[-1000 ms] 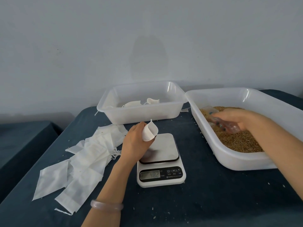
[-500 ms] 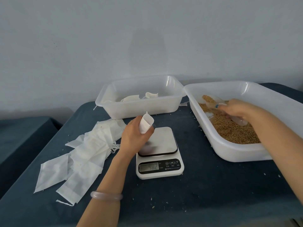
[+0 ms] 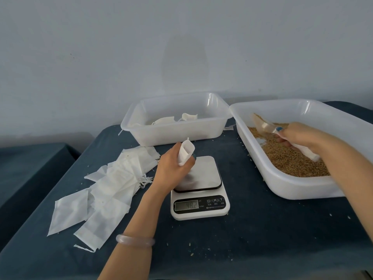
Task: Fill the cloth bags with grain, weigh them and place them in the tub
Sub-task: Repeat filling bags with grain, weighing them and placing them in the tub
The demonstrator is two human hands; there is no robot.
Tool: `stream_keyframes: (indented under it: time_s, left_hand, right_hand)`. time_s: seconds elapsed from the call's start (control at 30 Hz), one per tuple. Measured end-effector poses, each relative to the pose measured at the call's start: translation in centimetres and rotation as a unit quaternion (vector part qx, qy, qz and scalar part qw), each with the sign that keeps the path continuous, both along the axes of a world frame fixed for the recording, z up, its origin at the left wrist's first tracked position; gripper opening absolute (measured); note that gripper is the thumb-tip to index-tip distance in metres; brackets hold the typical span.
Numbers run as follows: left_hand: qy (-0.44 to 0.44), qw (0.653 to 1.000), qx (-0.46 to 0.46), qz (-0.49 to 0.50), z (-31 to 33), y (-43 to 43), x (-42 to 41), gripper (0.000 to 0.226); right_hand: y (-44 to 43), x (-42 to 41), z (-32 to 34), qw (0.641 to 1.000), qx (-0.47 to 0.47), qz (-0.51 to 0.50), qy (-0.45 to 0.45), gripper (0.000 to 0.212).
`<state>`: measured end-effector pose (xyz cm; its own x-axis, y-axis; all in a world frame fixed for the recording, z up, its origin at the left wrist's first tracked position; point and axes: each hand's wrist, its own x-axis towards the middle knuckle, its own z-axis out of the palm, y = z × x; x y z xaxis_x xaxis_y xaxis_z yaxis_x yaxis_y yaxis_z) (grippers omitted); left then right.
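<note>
Head cam: left hand (image 3: 171, 168) grips a small white cloth bag (image 3: 185, 152), mouth up, over the white digital scale (image 3: 199, 190). Right hand (image 3: 300, 138) clutches a clear plastic scoop (image 3: 262, 124), loaded I think, above the grain (image 3: 286, 158) in the big white tub (image 3: 292, 186). Filled bags (image 3: 173, 119) sit in the far translucent tub (image 3: 173, 134).

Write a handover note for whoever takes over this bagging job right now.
Left hand holds an open cloth bag upright over the scale. Right hand grips the scoop, carrying grain, above the grain tub.
Done: a few bags lie in the far tub.
Left: pour into the held bag, weigh it, tub it, then do the empty bags piled at left.
</note>
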<state>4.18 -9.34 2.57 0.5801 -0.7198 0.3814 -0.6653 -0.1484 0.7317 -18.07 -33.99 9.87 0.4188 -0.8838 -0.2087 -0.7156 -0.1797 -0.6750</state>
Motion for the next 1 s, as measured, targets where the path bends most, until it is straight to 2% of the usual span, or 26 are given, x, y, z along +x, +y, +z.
stream_keyframes:
  time_s: [0.17,0.33,0.4,0.57,0.7,0.77,0.87,1.0]
  left_hand:
    - [0.001,1.0,0.0,0.001,-0.2,-0.2,-0.1,0.028]
    - [0.004,1.0,0.004,0.0,-0.2,-0.1,-0.1,0.029]
    - [0.006,1.0,0.01,-0.002,-0.2,-0.1,-0.1,0.029]
    - [0.021,1.0,0.014,-0.008,-0.2,-0.2,-0.2,0.028]
    - [0.053,0.998,-0.011,-0.031,0.1,-0.2,-0.6,0.023]
    - [0.08,0.995,-0.029,-0.053,0.2,-0.1,-0.8,0.017]
    - [0.09,0.993,-0.044,-0.067,0.3,-0.1,-0.7,0.014]
    - [0.089,0.995,-0.028,-0.033,-0.2,-0.3,0.0,0.014]
  right_hand:
    - [0.6,0.4,0.2,0.998,-0.052,0.018,0.039,0.039]
    - [0.7,0.6,0.2,0.992,-0.096,0.044,0.063,0.054]
    - [0.5,0.7,0.1,0.99,-0.114,0.049,0.062,0.05]
    - [0.4,0.5,0.3,0.987,-0.141,0.076,0.01,0.032]
    - [1.8,0.3,1.2,0.961,-0.221,0.163,-0.014,0.026]
    - [2.8,0.7,1.6,0.949,-0.229,0.211,-0.049,0.023]
    - [4.0,1.9,2.1,0.93,-0.237,0.263,-0.099,0.025]
    - [4.9,4.0,2.7,0.901,-0.258,0.319,-0.139,0.028]
